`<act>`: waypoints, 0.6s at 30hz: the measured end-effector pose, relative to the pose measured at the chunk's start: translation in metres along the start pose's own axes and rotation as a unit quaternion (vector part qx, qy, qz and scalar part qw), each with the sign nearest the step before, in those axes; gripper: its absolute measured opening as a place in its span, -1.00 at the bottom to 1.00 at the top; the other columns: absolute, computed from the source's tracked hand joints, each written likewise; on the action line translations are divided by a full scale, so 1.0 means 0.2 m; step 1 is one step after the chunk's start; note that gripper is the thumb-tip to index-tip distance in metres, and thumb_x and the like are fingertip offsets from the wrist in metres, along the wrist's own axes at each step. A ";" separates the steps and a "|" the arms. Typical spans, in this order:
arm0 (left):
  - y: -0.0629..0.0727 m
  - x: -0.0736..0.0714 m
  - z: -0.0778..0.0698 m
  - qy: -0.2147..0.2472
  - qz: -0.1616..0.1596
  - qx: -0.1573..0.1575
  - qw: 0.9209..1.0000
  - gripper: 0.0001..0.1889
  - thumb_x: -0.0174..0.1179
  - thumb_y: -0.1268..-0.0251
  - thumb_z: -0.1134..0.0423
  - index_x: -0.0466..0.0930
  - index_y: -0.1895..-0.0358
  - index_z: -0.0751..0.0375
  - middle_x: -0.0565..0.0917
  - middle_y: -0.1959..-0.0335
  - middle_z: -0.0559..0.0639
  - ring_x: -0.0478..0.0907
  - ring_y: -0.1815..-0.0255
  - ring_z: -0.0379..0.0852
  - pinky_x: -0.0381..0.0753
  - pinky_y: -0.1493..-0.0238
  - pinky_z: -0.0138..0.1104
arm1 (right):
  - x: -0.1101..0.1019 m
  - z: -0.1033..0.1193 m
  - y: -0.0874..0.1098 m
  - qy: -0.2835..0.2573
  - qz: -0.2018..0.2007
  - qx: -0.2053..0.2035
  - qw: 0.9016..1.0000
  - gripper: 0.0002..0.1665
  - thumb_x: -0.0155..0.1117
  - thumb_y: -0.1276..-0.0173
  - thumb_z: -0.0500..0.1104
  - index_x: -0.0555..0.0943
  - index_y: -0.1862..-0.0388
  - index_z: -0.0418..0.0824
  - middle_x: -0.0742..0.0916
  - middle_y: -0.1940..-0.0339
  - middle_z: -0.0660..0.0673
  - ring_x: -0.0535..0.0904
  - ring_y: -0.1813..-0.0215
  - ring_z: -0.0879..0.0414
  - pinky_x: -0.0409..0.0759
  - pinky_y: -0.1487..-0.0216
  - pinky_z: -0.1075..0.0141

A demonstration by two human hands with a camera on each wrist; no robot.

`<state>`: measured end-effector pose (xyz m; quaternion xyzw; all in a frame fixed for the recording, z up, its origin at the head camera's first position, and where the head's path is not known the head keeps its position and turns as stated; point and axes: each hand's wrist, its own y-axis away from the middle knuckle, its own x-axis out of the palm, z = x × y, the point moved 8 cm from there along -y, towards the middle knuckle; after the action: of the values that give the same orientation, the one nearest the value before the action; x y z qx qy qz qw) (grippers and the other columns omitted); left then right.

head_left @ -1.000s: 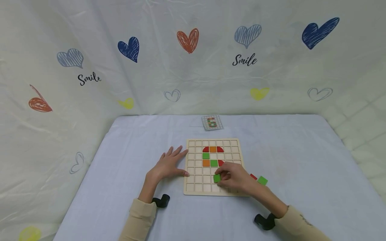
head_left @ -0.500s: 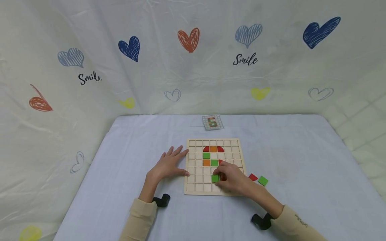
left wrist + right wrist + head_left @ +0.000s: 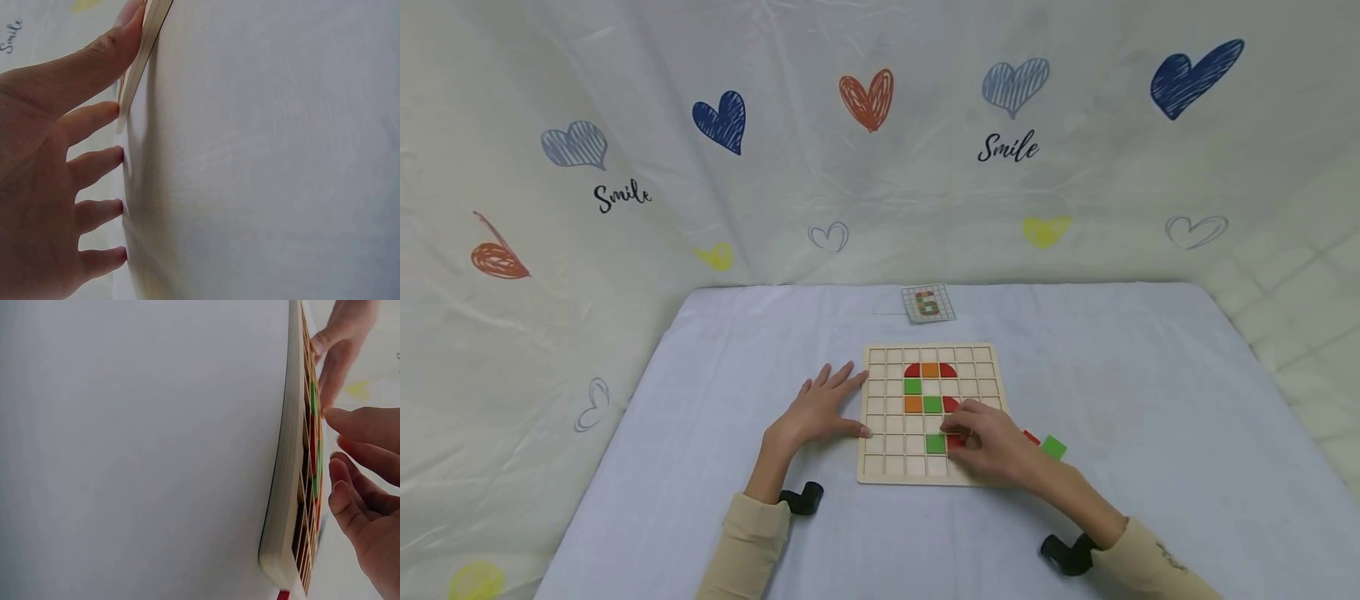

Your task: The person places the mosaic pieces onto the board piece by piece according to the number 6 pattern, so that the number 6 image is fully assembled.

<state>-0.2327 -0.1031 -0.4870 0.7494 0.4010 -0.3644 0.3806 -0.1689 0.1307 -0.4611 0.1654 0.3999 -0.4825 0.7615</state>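
In the head view, a wooden grid board [image 3: 880, 467] lies on the table with red, orange and green tiles in some cells. My left hand [image 3: 820, 412] spreads beside it, index finger and thumb touching its left edge. My right hand [image 3: 988, 442] hovers low over the lower right of the board, fingers loosely bent, with nothing visible between them in the right wrist view. Just left of its fingertips, a green square tile [image 3: 936, 443] sits in a cell. A red tile [image 3: 954, 442] beside it is partly hidden by the fingers.
Off the board's right edge lie a loose red tile [image 3: 1032, 437], partly behind the right wrist, and a green square [image 3: 1054, 447]. A small card [image 3: 928, 304] printed with a coloured grid pattern lies near the far table edge. White cloth covers the table [image 3: 760, 333].
My right hand has let go of the green square, now set in a cell, and drawn back slightly to the right. More of the red tile beside it shows. My left hand stays still.
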 end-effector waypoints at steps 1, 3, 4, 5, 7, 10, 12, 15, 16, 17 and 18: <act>0.00 0.00 0.00 0.000 0.000 0.001 1.000 0.02 0.50 -0.12 -0.16 0.18 -0.64 -0.08 0.05 -0.71 0.05 -0.18 -0.71 0.30 -0.12 -0.61 0.29 | -0.01 -0.01 0.01 -0.001 -0.006 -0.001 1.000 -0.69 0.56 -0.16 -0.34 0.75 0.09 -0.19 0.68 0.20 -0.03 0.53 0.23 0.13 0.57 0.29 0.44; 0.00 0.00 0.00 0.000 0.000 0.001 1.000 0.02 0.50 -0.13 -0.15 0.18 -0.64 -0.08 0.05 -0.71 0.05 -0.18 -0.71 0.30 -0.12 -0.61 0.29 | -0.04 -0.03 0.02 -0.001 -0.017 -0.003 1.000 -0.69 0.55 -0.17 -0.36 0.75 0.10 -0.19 0.68 0.22 -0.03 0.54 0.24 0.12 0.57 0.30 0.43; 0.00 0.00 0.00 0.000 0.000 0.001 1.000 0.02 0.50 -0.12 -0.15 0.18 -0.64 -0.08 0.05 -0.71 0.05 -0.19 -0.71 0.30 -0.12 -0.61 0.29 | -0.05 -0.04 0.03 -0.001 -0.021 -0.004 1.000 -0.69 0.55 -0.16 -0.37 0.75 0.10 -0.20 0.69 0.22 -0.02 0.54 0.24 0.12 0.58 0.30 0.43; 0.00 0.00 0.00 0.001 0.001 0.001 1.000 0.02 0.50 -0.12 -0.15 0.18 -0.64 -0.08 0.05 -0.71 0.05 -0.19 -0.71 0.30 -0.12 -0.61 0.29 | -0.06 -0.05 0.04 0.000 -0.023 -0.004 1.000 -0.69 0.55 -0.16 -0.37 0.75 0.10 -0.20 0.69 0.23 -0.02 0.55 0.25 0.13 0.58 0.29 0.43; 0.00 0.00 0.00 0.001 0.002 -0.001 1.000 0.02 0.50 -0.12 -0.15 0.18 -0.64 -0.08 0.05 -0.71 0.05 -0.19 -0.71 0.30 -0.13 -0.61 0.29 | -0.09 -0.07 0.05 0.001 -0.025 0.001 1.000 -0.68 0.57 -0.14 -0.38 0.75 0.11 -0.21 0.69 0.23 0.00 0.56 0.25 0.13 0.60 0.29 0.42; 0.00 0.00 -0.01 0.000 0.003 -0.002 1.000 0.02 0.50 -0.12 -0.15 0.18 -0.64 -0.07 0.05 -0.71 0.05 -0.19 -0.71 0.30 -0.13 -0.61 0.29 | -0.13 -0.11 0.08 0.003 -0.022 0.008 1.000 -0.68 0.55 -0.14 -0.40 0.75 0.11 -0.21 0.69 0.23 0.01 0.56 0.26 0.16 0.60 0.30 0.42; 0.00 0.00 0.00 -0.003 0.003 -0.003 1.000 0.02 0.50 -0.13 -0.16 0.17 -0.64 -0.08 0.04 -0.71 0.05 -0.19 -0.72 0.30 -0.13 -0.61 0.29 | -0.15 -0.13 0.10 0.007 -0.020 0.015 1.000 -0.69 0.54 -0.15 -0.40 0.75 0.11 -0.21 0.68 0.23 0.02 0.55 0.27 0.18 0.59 0.32 0.42; 0.00 0.00 0.00 -0.002 0.003 -0.003 1.000 0.03 0.50 -0.12 -0.17 0.17 -0.64 -0.07 0.04 -0.71 0.05 -0.19 -0.71 0.30 -0.12 -0.61 0.29 | -0.18 -0.16 0.13 0.011 -0.023 0.019 1.000 -0.68 0.53 -0.15 -0.42 0.74 0.11 -0.22 0.69 0.21 0.01 0.54 0.31 0.20 0.57 0.36 0.42; 0.00 0.00 0.00 -0.002 0.003 -0.003 1.000 0.03 0.50 -0.11 -0.17 0.17 -0.64 -0.07 0.05 -0.71 0.05 -0.19 -0.71 0.31 -0.12 -0.61 0.29 | -0.18 -0.17 0.14 0.014 -0.026 0.021 0.999 -0.68 0.53 -0.14 -0.43 0.74 0.11 -0.23 0.69 0.21 0.00 0.53 0.32 0.21 0.57 0.37 0.42; 0.00 0.00 0.00 -0.002 0.003 -0.002 1.000 0.03 0.50 -0.11 -0.18 0.17 -0.64 -0.07 0.05 -0.71 0.05 -0.19 -0.71 0.31 -0.12 -0.61 0.29 | -0.19 -0.18 0.16 0.018 -0.029 0.024 0.999 -0.67 0.53 -0.14 -0.43 0.74 0.11 -0.23 0.70 0.20 0.00 0.53 0.32 0.21 0.57 0.37 0.43; 0.00 0.00 0.00 -0.001 0.003 -0.003 1.000 0.04 0.50 -0.11 -0.17 0.17 -0.64 -0.07 0.05 -0.71 0.05 -0.19 -0.71 0.31 -0.12 -0.61 0.29 | -0.20 -0.19 0.17 0.022 -0.033 0.027 0.999 -0.67 0.52 -0.13 -0.44 0.74 0.11 -0.23 0.70 0.20 0.00 0.53 0.32 0.21 0.58 0.36 0.43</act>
<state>-0.2334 -0.1023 -0.4870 0.7491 0.3990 -0.3628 0.3847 -0.1660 0.1954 -0.4591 0.1830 0.4088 -0.5141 0.7315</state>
